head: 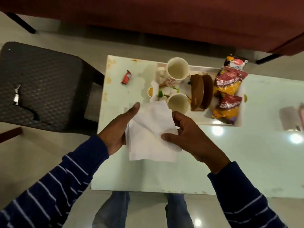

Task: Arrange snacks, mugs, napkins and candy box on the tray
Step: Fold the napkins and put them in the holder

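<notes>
I hold white paper napkins [151,134] over the near part of the glass table. My left hand [118,129] grips their left edge, thumb up. My right hand [185,134] pinches the right edge. Just beyond stands a white tray [240,119]. On it are two cream mugs, one at the far side [177,68] and one at the near side [178,102], a brown round box [201,92] open on its edge, and several snack packets [227,89] along the right side. A folded napkin with green print [162,93] lies at the tray's left.
A small red wrapper [126,77] lies on the pale glass table [213,170] left of the tray. A dark woven chair [41,86] stands at the left and a red sofa [164,18] beyond the table. My legs show under the near table edge.
</notes>
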